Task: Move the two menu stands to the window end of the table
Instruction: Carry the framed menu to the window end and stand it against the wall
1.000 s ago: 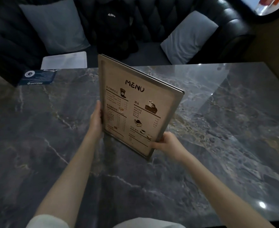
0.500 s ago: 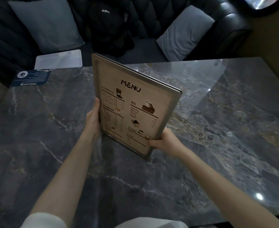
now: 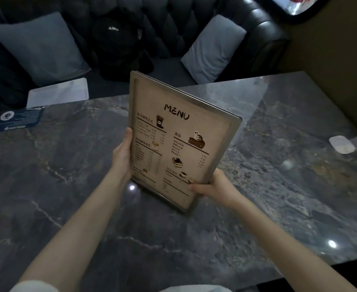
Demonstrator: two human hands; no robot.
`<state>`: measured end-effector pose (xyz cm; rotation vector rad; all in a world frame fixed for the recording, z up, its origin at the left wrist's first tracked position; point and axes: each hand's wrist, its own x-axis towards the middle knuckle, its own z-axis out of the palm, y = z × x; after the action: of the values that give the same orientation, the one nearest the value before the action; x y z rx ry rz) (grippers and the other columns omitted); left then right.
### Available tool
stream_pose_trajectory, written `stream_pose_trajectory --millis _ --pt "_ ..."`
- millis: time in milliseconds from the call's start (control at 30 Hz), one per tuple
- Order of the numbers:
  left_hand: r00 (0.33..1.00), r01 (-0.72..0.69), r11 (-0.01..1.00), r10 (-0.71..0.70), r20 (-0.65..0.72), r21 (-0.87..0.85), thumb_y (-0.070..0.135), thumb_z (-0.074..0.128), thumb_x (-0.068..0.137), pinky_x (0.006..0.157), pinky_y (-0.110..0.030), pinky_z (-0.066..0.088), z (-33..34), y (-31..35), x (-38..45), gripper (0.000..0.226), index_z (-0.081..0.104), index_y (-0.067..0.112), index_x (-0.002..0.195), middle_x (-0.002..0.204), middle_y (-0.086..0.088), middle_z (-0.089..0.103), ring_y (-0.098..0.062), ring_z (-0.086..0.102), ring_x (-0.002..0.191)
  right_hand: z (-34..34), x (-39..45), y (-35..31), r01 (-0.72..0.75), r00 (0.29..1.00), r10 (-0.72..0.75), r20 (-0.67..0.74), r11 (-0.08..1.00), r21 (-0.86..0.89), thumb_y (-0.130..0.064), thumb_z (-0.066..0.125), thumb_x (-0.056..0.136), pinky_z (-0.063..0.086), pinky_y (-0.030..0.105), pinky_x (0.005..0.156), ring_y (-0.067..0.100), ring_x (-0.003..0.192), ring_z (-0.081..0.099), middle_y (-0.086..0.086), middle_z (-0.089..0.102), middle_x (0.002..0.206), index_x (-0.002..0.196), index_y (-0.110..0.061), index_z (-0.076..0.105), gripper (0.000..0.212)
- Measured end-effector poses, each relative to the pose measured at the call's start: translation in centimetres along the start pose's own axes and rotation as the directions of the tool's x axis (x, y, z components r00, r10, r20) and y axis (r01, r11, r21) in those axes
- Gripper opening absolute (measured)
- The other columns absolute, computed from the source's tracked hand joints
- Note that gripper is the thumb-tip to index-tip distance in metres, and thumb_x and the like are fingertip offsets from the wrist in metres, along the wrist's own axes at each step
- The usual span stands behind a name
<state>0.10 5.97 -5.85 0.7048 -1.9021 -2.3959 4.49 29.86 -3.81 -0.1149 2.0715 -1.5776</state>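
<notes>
A menu stand (image 3: 179,140), a beige "MENU" sheet in a metal frame, is held upright and tilted above the middle of the dark marble table (image 3: 68,165). My left hand (image 3: 123,153) grips its left edge. My right hand (image 3: 214,184) grips its lower right corner. Its bottom edge is close to the tabletop; whether it touches I cannot tell. A second menu stand is not clearly in view.
A dark blue card (image 3: 18,119) lies at the table's far left edge. A white object (image 3: 342,144) lies near the right edge. Behind the table is a black sofa with grey cushions (image 3: 40,47), a black backpack (image 3: 118,43) and a white sheet (image 3: 58,92).
The menu stand and both hands sit slightly lower and further right in the picture than a second ago; the view has tilted up a little. The grip is unchanged.
</notes>
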Motion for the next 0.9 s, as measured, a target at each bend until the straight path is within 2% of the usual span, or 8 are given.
stream_pose_trajectory --millis 100,200,333,467,567,667,833,900 --pt "0.999 0.018 0.999 -0.019 0.03 0.032 0.054 0.049 0.086 0.068 -0.027 0.057 3.5 0.0 -0.1 0.04 0.068 0.019 0.092 0.095 -0.002 0.073 -0.01 0.073 0.08 -2.6 -1.1 0.5 0.012 0.998 -0.012 -0.068 1.0 0.003 -0.004 0.069 0.075 0.054 0.016 0.056 0.005 0.082 0.064 -0.004 0.065 0.101 0.096 -0.026 0.057 0.033" --pt "0.994 0.038 0.996 -0.046 0.104 0.077 0.055 0.046 0.088 0.08 -0.034 0.055 7.4 0.3 -0.1 0.041 0.067 0.02 0.096 0.102 -0.003 0.072 -0.016 0.07 0.092 -5.7 -2.4 1.1 0.012 0.994 -0.009 -0.105 0.999 0.031 -0.005 0.069 0.076 0.055 0.016 0.058 0.002 0.084 0.063 -0.014 0.064 0.096 0.092 -0.034 0.056 0.035" --pt "0.985 0.015 0.995 -0.032 0.167 0.102 0.055 0.045 0.088 0.078 -0.032 0.055 13.1 0.3 0.1 0.042 0.067 0.021 0.1 0.104 -0.002 0.072 -0.012 0.07 0.089 -10.3 -3.8 1.8 0.011 0.986 -0.001 -0.166 0.998 0.06 -0.005 0.069 0.076 0.055 0.017 0.058 0.004 0.086 0.064 -0.007 0.065 0.102 0.096 -0.029 0.057 0.034" --pt "0.966 0.0 0.991 -0.034 0.254 0.134 0.073 0.051 0.069 0.092 -0.042 0.052 18.5 0.2 0.4 0.075 0.064 0.015 0.115 0.116 -0.007 0.07 -0.021 0.067 0.105 -15.1 -4.9 2.2 -0.009 0.981 0.023 -0.192 0.997 0.073 -0.005 0.07 0.075 0.059 0.035 0.075 0.017 0.1 0.065 0.004 0.066 0.114 0.11 -0.016 0.059 0.038" --pt "0.962 -0.006 0.99 -0.034 0.271 0.144 0.072 0.049 0.071 0.086 -0.037 0.054 23.3 -0.1 0.4 0.076 0.062 0.014 0.119 0.12 -0.008 0.068 -0.02 0.067 0.105 -19.5 -5.8 2.7 -0.021 0.976 0.034 -0.217 0.998 0.064 -0.008 0.071 0.075 0.06 0.037 0.075 0.019 0.1 0.065 0.006 0.066 0.117 0.111 -0.014 0.059 0.039" --pt "0.947 -0.006 0.989 -0.041 0.319 0.144 0.079 0.057 0.058 0.091 -0.04 0.052 28.1 -0.3 0.8 0.088 0.063 0.017 0.12 0.121 -0.006 0.068 -0.021 0.066 0.109 -23.8 -6.7 3.1 -0.03 0.968 0.041 -0.248 0.998 0.046 -0.009 0.072 0.074 0.058 0.048 0.08 0.021 0.099 0.065 0.007 0.067 0.116 0.109 -0.014 0.06 0.037" --pt "0.94 -0.019 0.992 -0.025 0.341 0.125 0.073 0.057 0.068 0.1 -0.046 0.048 36.1 -1.3 1.7 0.076 0.064 0.016 0.118 0.121 -0.007 0.068 -0.022 0.064 0.111 -30.6 -8.1 3.8 -0.023 0.955 0.035 -0.295 0.999 0.046 -0.008 0.071 0.075 0.059 0.042 0.077 0.019 0.1 0.064 0.006 0.065 0.116 0.106 -0.02 0.058 0.036" --pt "0.936 -0.03 0.991 -0.017 0.352 0.127 0.071 0.056 0.071 0.1 -0.045 0.048 39.1 -1.6 1.9 0.074 0.064 0.016 0.119 0.121 -0.006 0.068 -0.021 0.064 0.112 -33.1 -8.4 4.2 -0.028 0.948 0.04 -0.317 0.999 0.042 -0.009 0.071 0.075 0.06 0.039 0.076 0.019 0.1 0.064 0.007 0.065 0.118 0.109 -0.016 0.058 0.037"
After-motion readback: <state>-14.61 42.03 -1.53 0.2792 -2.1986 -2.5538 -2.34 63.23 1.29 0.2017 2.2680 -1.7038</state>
